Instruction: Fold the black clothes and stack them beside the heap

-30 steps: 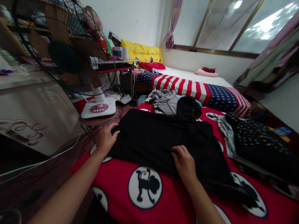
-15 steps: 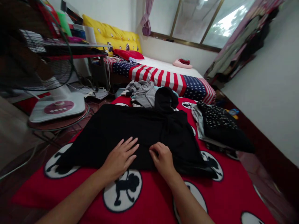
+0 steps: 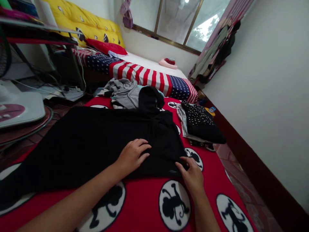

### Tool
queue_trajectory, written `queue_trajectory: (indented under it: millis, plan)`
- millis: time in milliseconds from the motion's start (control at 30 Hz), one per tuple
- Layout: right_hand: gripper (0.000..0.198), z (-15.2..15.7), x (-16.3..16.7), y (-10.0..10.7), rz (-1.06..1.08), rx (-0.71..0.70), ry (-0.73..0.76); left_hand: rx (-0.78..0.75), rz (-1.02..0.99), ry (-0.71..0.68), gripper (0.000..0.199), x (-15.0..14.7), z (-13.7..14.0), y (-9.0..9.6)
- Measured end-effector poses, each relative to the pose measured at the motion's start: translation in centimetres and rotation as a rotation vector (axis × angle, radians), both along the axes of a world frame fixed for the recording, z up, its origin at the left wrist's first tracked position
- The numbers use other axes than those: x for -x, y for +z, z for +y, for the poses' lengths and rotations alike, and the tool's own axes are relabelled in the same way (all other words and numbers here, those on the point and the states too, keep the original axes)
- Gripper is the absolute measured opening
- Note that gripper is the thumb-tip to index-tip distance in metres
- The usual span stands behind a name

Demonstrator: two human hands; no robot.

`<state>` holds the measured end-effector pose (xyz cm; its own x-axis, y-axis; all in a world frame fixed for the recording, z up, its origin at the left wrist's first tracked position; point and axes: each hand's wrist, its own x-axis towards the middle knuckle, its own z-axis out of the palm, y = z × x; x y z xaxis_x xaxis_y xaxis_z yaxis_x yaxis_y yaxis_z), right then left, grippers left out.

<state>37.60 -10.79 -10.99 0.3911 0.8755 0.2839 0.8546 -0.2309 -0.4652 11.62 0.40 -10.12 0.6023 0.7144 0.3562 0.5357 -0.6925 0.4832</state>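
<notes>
A black hooded top [image 3: 96,138] lies spread across the red blanket [image 3: 145,199], its hood pointing away from me. My left hand [image 3: 132,156] rests on the cloth near the middle, palm down, with its fingers a little apart. At the garment's near right edge is my right hand [image 3: 193,174]. Its fingers and thumb are curled about the black cloth there, and part of their grip is hidden.
Beyond the hood lies a heap of grey clothes [image 3: 124,91]. Folded clothes with a dotted black piece [image 3: 198,119] are stacked at the right. A fan base [image 3: 19,103] stands on a round stool at the left. Behind is a bed with a flag-patterned cover [image 3: 145,77].
The view has turned to the right. My right hand has moved right to the garment's edge, and the near right part of the garment is drawn in. My left hand has shifted right along the cloth.
</notes>
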Motion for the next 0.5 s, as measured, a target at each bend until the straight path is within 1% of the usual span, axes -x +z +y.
queue_trajectory:
  millis: [67, 167, 300, 433, 500]
  plan:
    - [0.028, -0.5, -0.5, -0.3, -0.023, 0.030, -0.012, -0.009, 0.039, 0.032, 0.032, -1.0, 0.3, -0.9]
    - [0.028, -0.7, -0.7, -0.2, -0.076, 0.055, -0.072, -0.027, 0.050, 0.064, 0.030, -1.2, 0.6, -1.8]
    - [0.030, -1.0, -0.7, 0.0, -0.175, 0.171, -0.194, 0.000, 0.028, 0.073, 0.030, -0.8, 0.5, -2.1]
    - [0.026, -0.8, -1.4, 0.6, -0.208, 0.257, -0.183, -0.015, 0.043, 0.080, 0.032, -1.0, 0.2, -2.1]
    - [0.016, 0.2, -2.1, 1.2, -0.220, 0.225, -0.174, -0.044, 0.050, 0.089, 0.033, -1.2, 0.1, -2.3]
